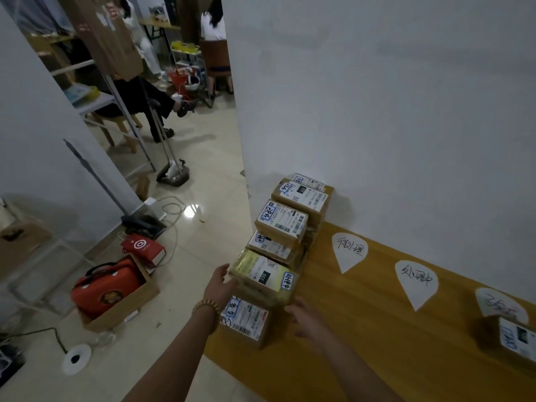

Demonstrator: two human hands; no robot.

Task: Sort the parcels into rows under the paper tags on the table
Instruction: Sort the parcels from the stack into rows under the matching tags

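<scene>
Head view, one entry per item.

1. Yellow-brown wooden surface (362, 329) set against a white wall.
2. Three white teardrop-shaped paper tags (349, 250) along the far edge, points toward the near side. Each has black handwritten characters that are too loose to read.
3. Stack of brown cardboard parcels (282, 220) at the left end of the surface. They carry white printed barcode labels and blue-bordered stickers with handwriting.
4. Yellow plastic-wrapped parcel (264, 275) on the near part of the stack, with a black patch printed "220".
5. Brown cardboard parcel with a red-edged label (245, 319), lying beneath it on the surface.
6. Single brown cardboard box (510, 339) just near the rightmost tag.
7. Left hand (222, 285), wooden bead bracelet (204, 307) on the wrist. Its fingers are extended and lie flat against the left side of the yellow parcel.
8. Right hand (304, 317), fingers loosely spread with the tips at that parcel's near right lower edge. Whether they touch it cannot be told.
</scene>
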